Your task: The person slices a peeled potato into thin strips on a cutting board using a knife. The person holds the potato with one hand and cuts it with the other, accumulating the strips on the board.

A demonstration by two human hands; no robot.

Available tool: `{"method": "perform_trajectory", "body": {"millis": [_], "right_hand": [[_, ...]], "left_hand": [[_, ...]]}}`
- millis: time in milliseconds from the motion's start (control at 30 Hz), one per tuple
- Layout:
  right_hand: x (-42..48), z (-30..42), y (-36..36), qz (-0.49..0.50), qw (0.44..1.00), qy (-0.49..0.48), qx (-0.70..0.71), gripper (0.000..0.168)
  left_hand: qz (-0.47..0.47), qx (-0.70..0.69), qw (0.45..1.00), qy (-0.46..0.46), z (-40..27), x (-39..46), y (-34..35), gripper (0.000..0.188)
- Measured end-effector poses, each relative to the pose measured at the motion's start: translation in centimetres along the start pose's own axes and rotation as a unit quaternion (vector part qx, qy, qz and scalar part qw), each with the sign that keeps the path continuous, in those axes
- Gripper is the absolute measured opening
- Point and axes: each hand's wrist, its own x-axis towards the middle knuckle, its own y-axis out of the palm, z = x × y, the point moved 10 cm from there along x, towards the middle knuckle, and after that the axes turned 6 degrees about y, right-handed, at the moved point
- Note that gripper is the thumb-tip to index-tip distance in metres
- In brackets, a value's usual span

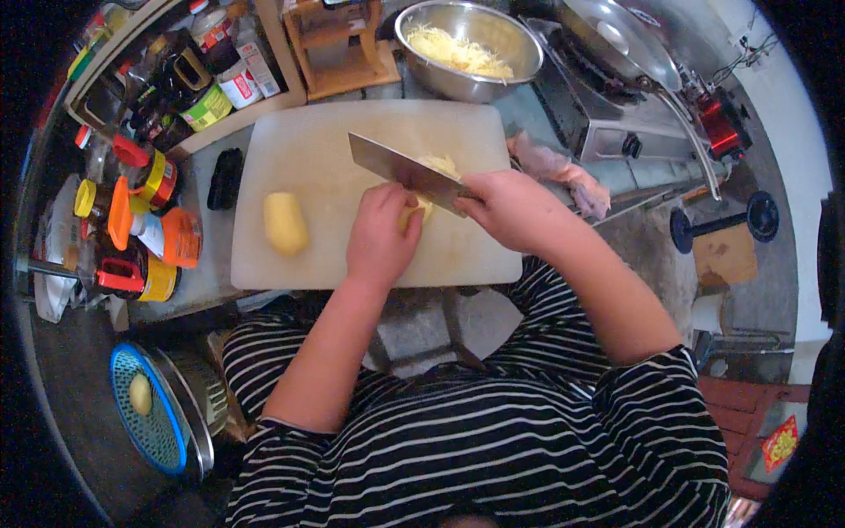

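My right hand (511, 208) grips the handle end of a cleaver (396, 168), whose broad blade points to the upper left over a white plastic cutting board (330, 264). Beside the blade, my left hand (385, 228) presses with bent fingers on a peeled potato piece (422, 210), mostly hidden under the fingers. Thin potato shreds (441, 164) lie just behind the blade. A whole peeled potato (286, 223) rests on the board's left part. Behind the board, a stainless steel bowl (469, 82) holds a heap of pale shreds (455, 53).
Bottles and jars (138, 218) crowd the left, near a shelf of condiments (211, 99). A crumpled cloth (561, 171) lies right of the board, before a gas stove (607, 135) bearing a lidded pan (620, 39). A blue basket (178, 455) with one potato (140, 395) is at lower left.
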Motion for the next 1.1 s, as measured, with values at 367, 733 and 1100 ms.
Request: {"method": "perform_trajectory", "body": {"millis": [367,733,1100], "right_hand": [[2.3,-0.5,3.8,-0.017,1.0,0.01,-0.002,0.025],[0.5,-1.0,2.0,0.029,0.999,0.012,-0.007,0.025],[1.2,-0.2,1.2,0.01,0.999,0.016,0.037,0.028]], "left_hand": [[0.023,-0.001,0.999,-0.022,0.0,0.5,0.3,0.018],[0.003,-0.017,1.0,-0.004,-0.2,0.3,0.1,0.017],[-0.007,-0.006,1.0,-0.005,0.1,0.1,0.2,0.017]]}}
